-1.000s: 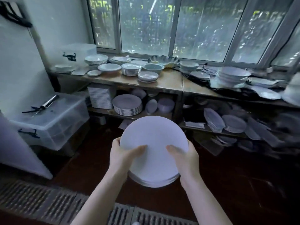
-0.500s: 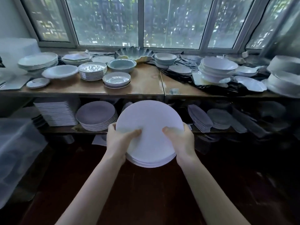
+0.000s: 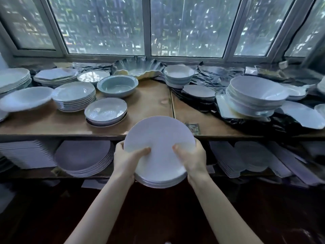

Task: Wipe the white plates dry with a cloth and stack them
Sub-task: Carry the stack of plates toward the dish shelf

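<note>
White plate stack (image 3: 159,136), apparently face-up

Cool, bluish daylight comes in through the window (image 3: 158,27) at the back. It lays a soft sheen on the table (image 3: 149,103) and pale glints on the bowls (image 3: 255,92) there. The plates (image 3: 158,143) are lit evenly, their top face washed almost flat. The shelf (image 3: 84,155) beneath lies in shade, and the floor (image 3: 158,217) is very dark with little detail. The wide lens bows the window frame and table edge. Dishes at the far left and right look smeared and soft.
</note>
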Demonstrator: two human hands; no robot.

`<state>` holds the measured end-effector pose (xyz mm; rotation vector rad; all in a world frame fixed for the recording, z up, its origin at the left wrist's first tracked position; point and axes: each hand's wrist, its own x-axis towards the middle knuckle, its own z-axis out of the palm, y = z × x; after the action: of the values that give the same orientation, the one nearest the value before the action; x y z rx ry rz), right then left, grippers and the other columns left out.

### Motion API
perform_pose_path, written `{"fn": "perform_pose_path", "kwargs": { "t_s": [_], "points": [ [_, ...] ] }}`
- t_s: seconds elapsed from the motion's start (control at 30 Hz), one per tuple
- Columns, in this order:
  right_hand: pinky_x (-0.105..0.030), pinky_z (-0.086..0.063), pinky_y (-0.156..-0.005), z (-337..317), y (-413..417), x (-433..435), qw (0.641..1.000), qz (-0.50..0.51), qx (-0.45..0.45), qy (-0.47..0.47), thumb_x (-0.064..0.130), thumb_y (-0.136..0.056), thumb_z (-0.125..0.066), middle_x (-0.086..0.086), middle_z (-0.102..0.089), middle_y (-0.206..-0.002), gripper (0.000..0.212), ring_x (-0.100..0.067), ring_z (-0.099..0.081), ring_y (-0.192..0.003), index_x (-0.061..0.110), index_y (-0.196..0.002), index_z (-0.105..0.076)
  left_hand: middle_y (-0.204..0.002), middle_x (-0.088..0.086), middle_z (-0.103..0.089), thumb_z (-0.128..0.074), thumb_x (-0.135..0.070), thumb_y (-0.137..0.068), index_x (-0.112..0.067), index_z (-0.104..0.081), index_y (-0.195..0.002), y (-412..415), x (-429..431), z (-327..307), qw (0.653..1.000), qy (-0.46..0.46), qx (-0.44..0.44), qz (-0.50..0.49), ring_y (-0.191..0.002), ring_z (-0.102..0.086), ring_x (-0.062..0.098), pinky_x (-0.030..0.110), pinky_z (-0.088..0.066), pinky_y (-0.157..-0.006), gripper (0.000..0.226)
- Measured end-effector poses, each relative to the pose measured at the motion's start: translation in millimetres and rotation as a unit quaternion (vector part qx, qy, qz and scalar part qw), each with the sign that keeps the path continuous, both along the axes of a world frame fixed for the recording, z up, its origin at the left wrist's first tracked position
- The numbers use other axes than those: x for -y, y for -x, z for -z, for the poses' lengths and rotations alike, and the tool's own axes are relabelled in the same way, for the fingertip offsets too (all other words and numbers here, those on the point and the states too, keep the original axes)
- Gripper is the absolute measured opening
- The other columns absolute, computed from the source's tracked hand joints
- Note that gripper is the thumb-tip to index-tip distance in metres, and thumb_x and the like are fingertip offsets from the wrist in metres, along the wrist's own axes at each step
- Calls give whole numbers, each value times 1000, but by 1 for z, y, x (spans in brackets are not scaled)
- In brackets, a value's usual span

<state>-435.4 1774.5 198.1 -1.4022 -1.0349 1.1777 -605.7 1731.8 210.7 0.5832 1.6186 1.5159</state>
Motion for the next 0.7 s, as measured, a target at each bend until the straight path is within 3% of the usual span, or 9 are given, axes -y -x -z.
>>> {"fn": "perform_pose_path", "kwargs": {
  "t_s": [0.1,0.3,0.4,0.5,0.7],
  "points": [
    [-45,-58,-88,2,4,-67,1000,-6,1,8,31,-62,-78,5,-71,-106,67,-18,-69,-96,22,-125,-59,-108,0,-65,-90,-6,-61,-17,-51,-118,4,-68,5,1000,5,3,-5,-94,-65,19,42,-56,-84,70],
    [-43,-58,-88,30,20,-176,999,-6,13,42,30,-65,-79,7,-70,-107,60,-18,-68,-99,25,-122,-59,-107,-3,-62,-89,-5,-61,-20,-49,-117,22,-182,34,999,35,20,-6,-100,-63,21,45,-54,-89,72],
    [-38,-57,-83,51,30,-229,998,1,21,52,22,-73,-82,9,-69,-107,54,-17,-67,-100,27,-121,-59,-110,-2,-62,-89,-6,-61,-20,-50,-117,35,-238,57,998,54,15,-2,-101,-63,20,38,-54,-81,71],
    [-43,-57,-87,74,42,-281,997,4,34,70,21,-76,-81,8,-68,-110,52,-17,-65,-102,29,-121,-57,-110,-3,-62,-89,-6,-61,-21,-49,-118,48,-293,82,997,72,20,11,-98,-63,17,33,-52,-75,71],
    [-41,-56,-88,111,68,-374,992,27,51,114,19,-80,-81,5,-65,-117,55,-19,-63,-107,25,-129,-55,-106,-17,-59,-90,-14,-60,-29,-49,-119,75,-396,124,993,116,-2,35,-93,-60,3,26,-46,-64,73]
  ]
}}
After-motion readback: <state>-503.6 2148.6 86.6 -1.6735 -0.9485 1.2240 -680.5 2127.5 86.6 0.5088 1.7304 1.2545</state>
